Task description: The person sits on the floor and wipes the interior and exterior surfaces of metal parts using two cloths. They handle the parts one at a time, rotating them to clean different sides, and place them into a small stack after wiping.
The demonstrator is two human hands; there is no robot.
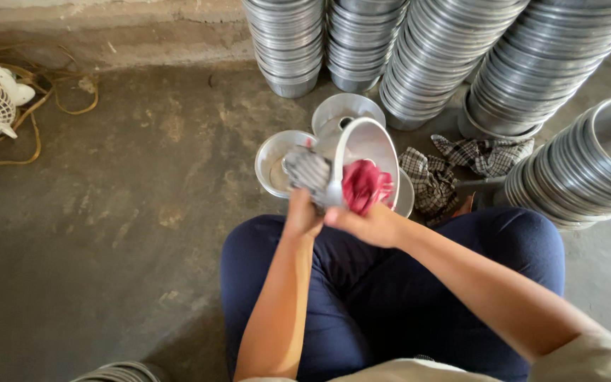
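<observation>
At frame centre, the left hand [302,216] grips a checked cloth [307,172] around the tilted metal pan [365,145], steadying it so the right hand [365,223] presses a red rag [364,185] inside.

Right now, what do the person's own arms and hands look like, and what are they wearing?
Both forearms are bare from elbow to wrist, with no gloves, watch or bracelets visible on the left hand or the right hand. Light beige short sleeves show at the bottom edge of the view. Below the arms, the person wears dark navy trousers. Rings cannot be made out.
</observation>
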